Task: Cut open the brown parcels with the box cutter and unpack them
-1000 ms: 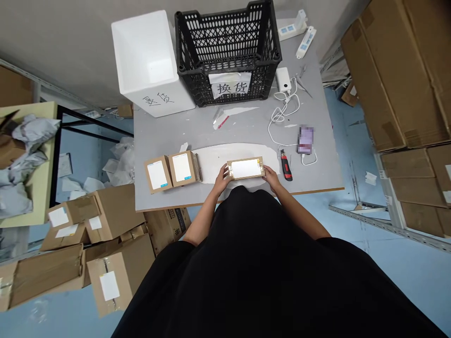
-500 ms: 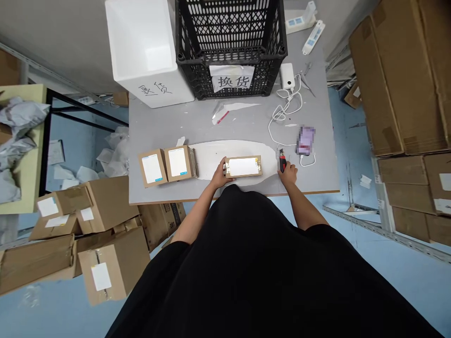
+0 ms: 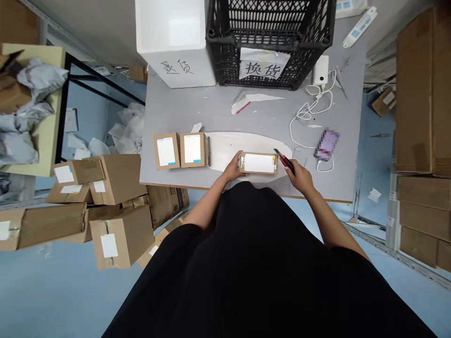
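Starting on the far left, grey mailer bags [image 3: 24, 89] are heaped on a yellow-topped rack [image 3: 49, 155], with taped cardboard cartons [image 3: 121, 234] piled on the blue floor [image 3: 70, 291] just below. Moving onto the grey surface [image 3: 176, 110], two small cardboard boxes with white labels [image 3: 166, 151] [image 3: 192, 150] sit side by side, touching each other. Behind them stands a white foam box [image 3: 175, 42] with handwritten characters on its side, right beside a black plastic crate [image 3: 269, 37] with a paper sign [image 3: 264, 65] taped on.

And here's the action, on a white sheet [image 3: 225, 150]: the left hand [image 3: 233, 168] is clamped on the left end of a third labelled cardboard box [image 3: 259, 163], which lies flat at the near edge of the surface. The right hand [image 3: 299, 176], well apart from the left, is closed around a red-and-black utility knife [image 3: 286, 160], its tip just beside the box's far corner.

Over to the right, a white power bank [image 3: 321, 70] trails a white cable [image 3: 310, 110] towards a phone [image 3: 327, 145], its screen blurred. Tall cardboard cartons [image 3: 423, 94] line the far right.
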Demonstrator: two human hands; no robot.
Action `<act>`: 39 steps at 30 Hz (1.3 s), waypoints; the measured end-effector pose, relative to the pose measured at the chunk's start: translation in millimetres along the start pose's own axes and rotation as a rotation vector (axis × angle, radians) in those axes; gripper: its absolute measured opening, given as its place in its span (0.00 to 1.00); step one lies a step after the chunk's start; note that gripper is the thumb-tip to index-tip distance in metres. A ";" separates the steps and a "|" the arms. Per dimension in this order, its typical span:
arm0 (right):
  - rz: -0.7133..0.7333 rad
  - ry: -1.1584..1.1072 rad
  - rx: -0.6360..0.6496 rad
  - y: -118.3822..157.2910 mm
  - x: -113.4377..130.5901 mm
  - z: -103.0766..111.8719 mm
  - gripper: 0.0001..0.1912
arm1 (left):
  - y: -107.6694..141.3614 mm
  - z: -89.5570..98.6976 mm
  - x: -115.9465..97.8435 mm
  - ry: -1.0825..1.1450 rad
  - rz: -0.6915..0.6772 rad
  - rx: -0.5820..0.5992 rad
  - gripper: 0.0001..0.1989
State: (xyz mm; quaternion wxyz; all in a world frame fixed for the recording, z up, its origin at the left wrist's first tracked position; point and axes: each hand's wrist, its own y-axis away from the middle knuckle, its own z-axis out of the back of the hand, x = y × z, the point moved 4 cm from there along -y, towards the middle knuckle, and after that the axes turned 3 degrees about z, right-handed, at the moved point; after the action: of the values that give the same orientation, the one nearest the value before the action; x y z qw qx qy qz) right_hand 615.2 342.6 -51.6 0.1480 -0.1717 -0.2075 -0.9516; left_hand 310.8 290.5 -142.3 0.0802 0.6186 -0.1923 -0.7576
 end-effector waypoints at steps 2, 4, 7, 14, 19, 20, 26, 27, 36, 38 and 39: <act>0.124 0.161 0.103 -2.1 33.7 13.0 0.22 | 0.5 1.1 0.0 -0.002 -0.007 0.002 0.63; 0.226 0.307 0.215 -7.0 63.3 18.7 0.21 | 1.2 2.1 -1.0 -0.012 -0.001 0.009 0.64; 0.332 0.459 0.337 -17.2 95.1 17.4 0.18 | 2.2 3.6 -3.9 -0.033 0.002 0.023 0.64; 0.419 0.561 0.392 -31.9 119.8 5.4 0.18 | 2.7 4.4 -7.0 -0.049 -0.027 0.037 0.62; 0.449 0.573 0.403 -36.1 124.4 3.6 0.18 | 1.5 4.3 -8.0 -0.049 -0.036 0.045 0.62; 0.458 0.575 0.398 -37.4 125.8 4.3 0.18 | 1.4 4.6 -8.3 -0.050 -0.038 0.044 0.62; 0.509 0.591 0.390 -46.6 131.4 7.0 0.18 | 0.6 5.8 -8.6 -0.121 -0.027 0.035 0.62; 0.511 0.589 0.398 -47.9 131.3 6.5 0.18 | 0.6 5.8 -8.6 -0.126 -0.026 0.034 0.62; 0.530 0.558 0.404 -51.7 132.2 4.6 0.18 | 1.3 6.5 -10.1 -0.151 -0.025 0.021 0.64; 0.531 0.565 0.403 -52.3 132.5 5.5 0.19 | 1.3 7.0 -11.3 -0.166 -0.035 0.023 0.64; 0.533 0.570 0.406 -52.6 132.6 5.8 0.21 | 1.3 7.3 -11.9 -0.173 -0.036 0.023 0.64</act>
State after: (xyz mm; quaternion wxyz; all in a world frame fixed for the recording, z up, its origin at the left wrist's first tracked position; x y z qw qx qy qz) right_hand 479.2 363.1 -13.3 0.4706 0.0827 -0.2894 -0.8294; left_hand 306.2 295.0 -129.9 0.0423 0.5550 -0.1961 -0.8073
